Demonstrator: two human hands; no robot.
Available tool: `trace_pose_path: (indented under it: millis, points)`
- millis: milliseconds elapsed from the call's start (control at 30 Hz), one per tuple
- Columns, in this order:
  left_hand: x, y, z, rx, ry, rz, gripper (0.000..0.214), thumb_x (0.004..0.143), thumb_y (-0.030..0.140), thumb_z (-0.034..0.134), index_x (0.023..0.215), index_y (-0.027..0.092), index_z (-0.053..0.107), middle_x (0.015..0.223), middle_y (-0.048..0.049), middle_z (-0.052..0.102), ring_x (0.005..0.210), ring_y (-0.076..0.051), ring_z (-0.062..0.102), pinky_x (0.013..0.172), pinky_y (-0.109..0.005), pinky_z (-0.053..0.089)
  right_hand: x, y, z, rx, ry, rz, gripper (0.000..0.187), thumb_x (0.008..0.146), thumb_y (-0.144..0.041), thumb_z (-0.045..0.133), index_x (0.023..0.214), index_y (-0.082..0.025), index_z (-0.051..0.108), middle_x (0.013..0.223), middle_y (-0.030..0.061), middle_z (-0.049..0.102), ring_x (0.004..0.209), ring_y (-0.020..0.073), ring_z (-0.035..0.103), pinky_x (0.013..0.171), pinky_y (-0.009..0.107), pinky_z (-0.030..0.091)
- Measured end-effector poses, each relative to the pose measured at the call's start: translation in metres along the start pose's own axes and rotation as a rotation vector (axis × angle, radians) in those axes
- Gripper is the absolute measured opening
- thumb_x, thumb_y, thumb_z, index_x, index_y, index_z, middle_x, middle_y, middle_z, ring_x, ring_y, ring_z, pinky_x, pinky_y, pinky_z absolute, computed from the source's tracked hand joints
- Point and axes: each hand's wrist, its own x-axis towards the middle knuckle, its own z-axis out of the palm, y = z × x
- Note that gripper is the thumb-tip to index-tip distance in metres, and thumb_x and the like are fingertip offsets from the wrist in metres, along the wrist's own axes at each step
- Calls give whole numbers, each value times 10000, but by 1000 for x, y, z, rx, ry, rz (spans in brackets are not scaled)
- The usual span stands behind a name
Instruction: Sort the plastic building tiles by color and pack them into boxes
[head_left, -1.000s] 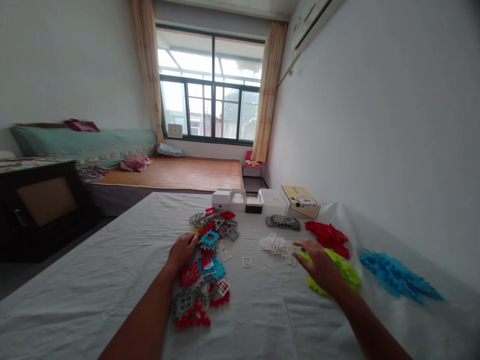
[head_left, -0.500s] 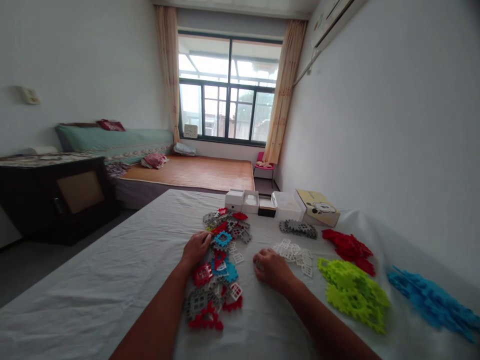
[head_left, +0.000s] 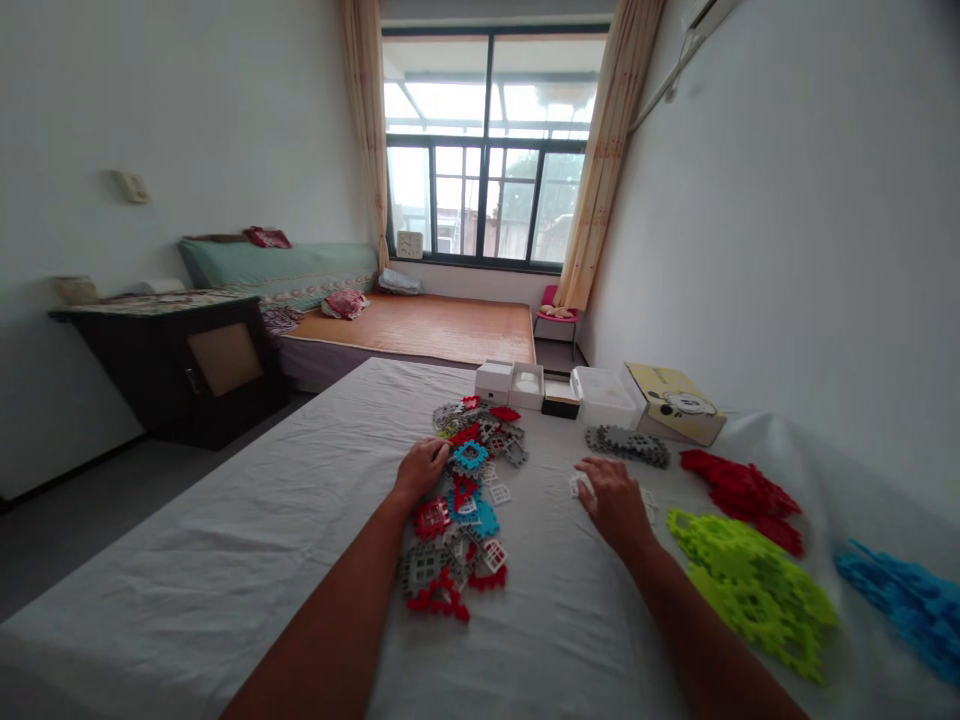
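On the white cloth, we judge sorting partly done: a grey pile, red pile, green pile and blue pile lie apart, while a jumbled heap of flat, toothed pieces remains beside the loosely curled left hand. The half-open right hand partly covers white lattices; we cannot tell either's grip.
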Motion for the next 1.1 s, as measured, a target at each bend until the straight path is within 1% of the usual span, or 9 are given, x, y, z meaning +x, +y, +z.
trace_pose_path:
  millis: [100, 233, 333, 433, 567, 700, 867, 967, 1100]
  points:
    - [0, -1, 1, 0, 0, 5, 332, 879, 337, 379, 981, 217, 670, 1048, -50, 672, 998, -181, 576, 903, -281, 396, -11, -51, -6, 192, -70, -263, 290, 879, -299, 465, 1147, -255, 566, 1224, 51, 567, 1128, 205, 463, 910, 352, 377]
    - [0, -2, 2, 4, 6, -2, 332, 884, 337, 372, 992, 222, 664, 1056, -45, 668, 1012, -181, 567, 918, -288, 390, -35, -122, -13, 349, -249, -741, 383, 898, -431, 433, 1271, -346, 452, 1381, -34, 443, 1285, 172, 319, 1049, 346, 234]
    - [0, -1, 2, 7, 4, -3, 332, 885, 339, 367, 988, 224, 661, 1057, -42, 666, 1020, -179, 561, 928, -288, 384, -44, -141, -8, 393, -339, -881, 384, 931, -437, 355, 1308, -380, 393, 1381, -79, 442, 1322, 145, 259, 1096, 343, 115]
    - [1, -1, 2, 5, 8, 16, 332, 880, 341, 371, 978, 216, 662, 1047, -50, 666, 1005, -180, 567, 918, -284, 388, -39, -130, 2, 392, -348, -758, 327, 950, -381, 330, 1250, -371, 461, 1315, -70, 516, 1298, 139, 311, 1091, 347, 115]
    - [1, 1, 0, 2, -7, 21, 328, 873, 346, 381, 949, 213, 672, 1017, -57, 673, 981, -183, 580, 899, -279, 396, -25, -100, 7, 413, -321, -524, 261, 905, -372, 448, 1138, -343, 564, 1253, -22, 572, 1260, 189, 380, 1051, 381, 229]
    - [-1, 8, -4, -11, -52, -4, 314, 869, 362, 401, 938, 227, 676, 1007, -48, 678, 981, -185, 579, 892, -270, 395, -14, -73, 10, 679, -279, -323, 283, 877, -393, 470, 1105, -284, 598, 1243, 37, 571, 1191, 197, 461, 1000, 371, 355]
    - [-4, 17, -6, -66, -89, -14, 395, 888, 432, 347, 898, 222, 681, 913, -45, 697, 904, -183, 605, 820, -250, 420, -4, -45, 21, 905, -130, 94, 351, 884, -439, 389, 1042, -218, 612, 1062, 69, 644, 945, 185, 605, 811, 318, 493]
    - [-4, 18, -4, -131, -75, -32, 456, 896, 458, 302, 910, 216, 689, 944, -49, 702, 916, -186, 616, 810, -249, 431, -4, -38, 22, 846, -218, 105, 314, 862, -423, 440, 992, -204, 624, 940, 61, 667, 798, 170, 621, 730, 296, 502]
    - [-3, 15, 1, -190, -37, -65, 505, 904, 466, 261, 914, 213, 698, 981, -43, 703, 948, -188, 617, 827, -255, 435, -10, -45, 20, 635, -274, -62, 297, 795, -349, 559, 1055, -221, 624, 1000, 66, 658, 933, 203, 574, 845, 345, 451]
